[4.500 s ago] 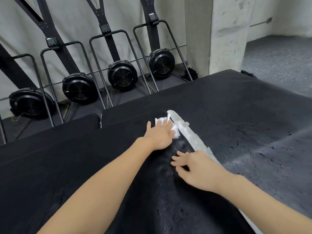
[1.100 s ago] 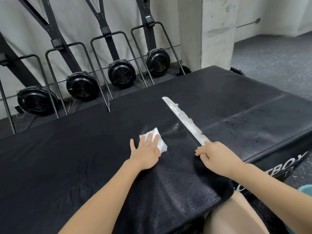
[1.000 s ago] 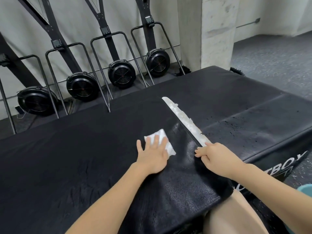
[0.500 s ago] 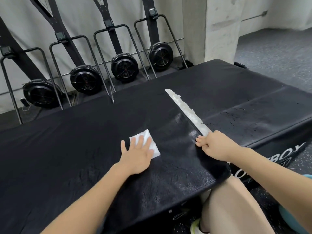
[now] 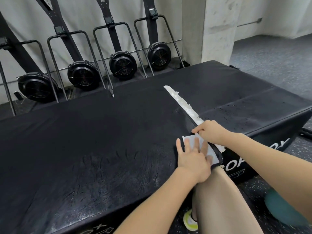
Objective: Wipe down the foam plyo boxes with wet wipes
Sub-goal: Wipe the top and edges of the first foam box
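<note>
Since half second ago: left hand (image 5: pixel 194 159) and wet wipe (image 5: pixel 200 146) slid right, now at near right corner of left foam plyo box (image 5: pixel 101 141), touching right hand (image 5: pixel 211 132). Two black boxes side by side; right foam plyo box (image 5: pixel 236 95) sits lower, white strip (image 5: pixel 184 105) exposed along seam between them. Row of black fan machines (image 5: pixel 123 65) against wall behind. Left hand flat, fingers spread, pressing wipe onto box top. Right hand fingers curled at seam edge, pinching wipe's far corner. Bare knee (image 5: pixel 219 191) below corner.
</note>
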`<state>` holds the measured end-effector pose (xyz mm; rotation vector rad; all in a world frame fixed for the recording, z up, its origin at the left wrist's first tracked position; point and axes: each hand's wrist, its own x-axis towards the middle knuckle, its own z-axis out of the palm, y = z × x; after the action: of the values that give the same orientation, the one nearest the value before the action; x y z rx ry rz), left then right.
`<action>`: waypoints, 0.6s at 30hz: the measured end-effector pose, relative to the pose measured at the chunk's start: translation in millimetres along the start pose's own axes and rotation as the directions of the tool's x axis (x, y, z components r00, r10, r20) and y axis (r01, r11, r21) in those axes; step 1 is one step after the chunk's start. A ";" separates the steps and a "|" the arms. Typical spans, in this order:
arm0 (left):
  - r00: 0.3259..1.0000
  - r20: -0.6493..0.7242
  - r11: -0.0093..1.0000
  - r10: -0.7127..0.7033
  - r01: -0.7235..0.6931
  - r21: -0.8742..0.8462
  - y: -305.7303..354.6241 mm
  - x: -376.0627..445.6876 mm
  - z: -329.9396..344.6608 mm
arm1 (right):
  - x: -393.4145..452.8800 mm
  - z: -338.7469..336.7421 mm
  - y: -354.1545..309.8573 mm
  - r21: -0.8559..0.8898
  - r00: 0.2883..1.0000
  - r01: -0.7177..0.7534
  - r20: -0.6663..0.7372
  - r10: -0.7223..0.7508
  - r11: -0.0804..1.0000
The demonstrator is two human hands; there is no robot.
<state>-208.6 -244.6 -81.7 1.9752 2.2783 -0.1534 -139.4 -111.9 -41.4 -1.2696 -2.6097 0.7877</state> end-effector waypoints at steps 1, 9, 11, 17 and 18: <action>1.000 0.005 1.000 0.002 -0.002 0.011 7.2 -0.6 1.3 | -3.7 -0.9 -2.3 0.024 1.000 -0.018 -0.017 0.018 1.000; 0.990 -0.085 0.976 0.111 -0.093 0.198 0.3 -28.8 13.2 | -26.0 12.4 -1.3 -0.141 0.996 0.012 0.085 0.000 0.990; 0.980 -0.149 0.970 0.134 -0.099 0.220 -16.9 -50.4 22.1 | -29.2 15.1 -3.6 -0.213 0.994 0.031 0.113 -0.007 0.977; 0.974 -0.224 0.978 0.019 0.029 0.207 -103.3 -134.3 38.6 | -31.2 20.1 -3.4 -0.341 0.988 0.046 0.155 0.008 0.939; 0.973 -0.229 0.977 0.003 0.046 0.208 -118.9 -151.2 39.1 | -30.7 21.8 -3.3 -0.363 0.988 0.045 0.154 0.012 0.931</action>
<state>-304.1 -415.3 -96.8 2.1741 2.5208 -0.1871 -129.5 -145.7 -55.2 -1.3145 -2.9934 0.4189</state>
